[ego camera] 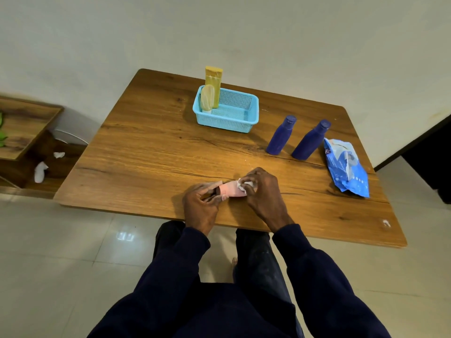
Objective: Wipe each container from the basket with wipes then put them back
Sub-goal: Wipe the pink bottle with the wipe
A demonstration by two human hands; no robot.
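Observation:
A small pink tube (230, 190) lies sideways just above the near edge of the wooden table (151, 152). My left hand (201, 206) grips its left end. My right hand (264, 193) pinches a crumpled white wipe (246, 184) against the tube's right part. At the back stands a light-blue mesh basket (240, 123) holding a tall yellow bottle (213, 81) and a pale yellow tube (207, 97) upright in its left corner. Two dark blue bottles (280, 136) (311, 141) stand on the table right of the basket. A blue wipes pack (346, 167) lies at the right.
A low wooden shelf (26, 128) stands left of the table, with used white wipes (40, 172) on the floor below it. A wall runs behind the table. My legs are under the table's near edge, over a pale tiled floor.

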